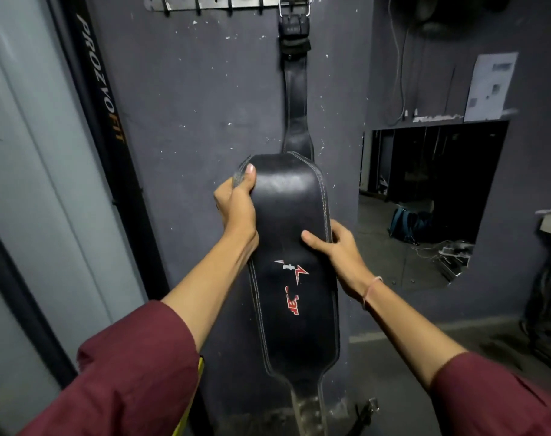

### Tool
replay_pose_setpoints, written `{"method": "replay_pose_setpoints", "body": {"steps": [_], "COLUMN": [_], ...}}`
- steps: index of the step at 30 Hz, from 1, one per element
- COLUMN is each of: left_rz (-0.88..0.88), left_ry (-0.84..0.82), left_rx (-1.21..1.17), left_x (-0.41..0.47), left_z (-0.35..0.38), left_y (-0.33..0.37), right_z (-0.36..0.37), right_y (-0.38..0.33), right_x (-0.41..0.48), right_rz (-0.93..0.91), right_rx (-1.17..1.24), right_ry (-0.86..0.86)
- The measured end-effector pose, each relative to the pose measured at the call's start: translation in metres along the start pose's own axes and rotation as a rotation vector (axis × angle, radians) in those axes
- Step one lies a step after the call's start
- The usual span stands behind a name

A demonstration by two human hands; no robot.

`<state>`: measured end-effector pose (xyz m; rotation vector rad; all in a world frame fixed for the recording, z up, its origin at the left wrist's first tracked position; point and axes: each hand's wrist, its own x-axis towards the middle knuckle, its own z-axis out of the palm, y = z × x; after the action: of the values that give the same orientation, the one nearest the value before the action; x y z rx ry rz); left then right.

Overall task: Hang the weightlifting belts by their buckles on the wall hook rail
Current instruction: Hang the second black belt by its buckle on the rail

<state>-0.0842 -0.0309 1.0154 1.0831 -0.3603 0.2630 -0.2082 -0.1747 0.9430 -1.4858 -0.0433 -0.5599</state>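
Note:
A black leather weightlifting belt (294,89) hangs on the dark wall, its metal buckle (294,6) caught on the hook rail (205,2) at the top edge. Its wide back section (286,199), with a red and white logo, is lifted away from the wall. My left hand (238,204) grips the left edge of that wide section, thumb on the front. On the right edge, lower down, my right hand (334,243) holds the belt with its thumb across the face. The belt's narrow tail hangs down out of the frame at the bottom.
Several bare hooks stick out of the rail left of the buckle. A black upright with lettering (101,80) stands at the left. To the right is a wall opening (431,199) showing a floor with a blue bag (406,221), and a paper sheet (489,86) above it.

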Motion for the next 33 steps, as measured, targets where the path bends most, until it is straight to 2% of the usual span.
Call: {"method": "replay_pose_setpoints", "body": {"steps": [3,7,10,13,17,23,26,28,30,33], "left_rz": [-0.024,-0.069,-0.074,-0.099,-0.109,-0.018,0.068,0.062,0.020,0.003], "left_ry": [0.021,-0.052,-0.043,-0.071,-0.047,-0.276,-0.322,-0.345,-0.316,-0.230], "left_rx": [0.050,0.066,0.030,-0.006,0.036,0.081,0.142,0.213,0.221,0.178], "left_x": [-0.005,-0.026,-0.037,-0.038,-0.026,-0.003,0.000,-0.015,-0.034,-0.036], "left_z": [0.004,0.004,0.005,0.001,-0.007,-0.016,-0.030,-0.042,-0.048,-0.046], "left_y": [-0.002,-0.015,-0.017,-0.015,-0.014,0.028,0.033,0.018,0.005,0.003], "right_z": [0.001,0.003,0.004,0.004,0.010,0.044,0.059,0.064,0.067,0.065], "right_y": [0.009,-0.024,-0.038,-0.016,0.021,-0.015,-0.034,-0.048,-0.063,-0.072], "right_x": [-0.014,0.016,0.033,0.011,-0.012,0.022,0.030,0.042,0.053,0.059], "right_rz": [-0.009,-0.105,-0.124,-0.133,-0.021,-0.099,-0.153,-0.187,-0.205,-0.217], "right_rx": [-0.005,0.108,0.153,0.157,0.077,0.179,0.200,0.243,0.275,0.190], "right_ry": [-0.040,0.086,0.074,0.062,0.057,0.193,0.220,0.260,0.299,0.268]}}
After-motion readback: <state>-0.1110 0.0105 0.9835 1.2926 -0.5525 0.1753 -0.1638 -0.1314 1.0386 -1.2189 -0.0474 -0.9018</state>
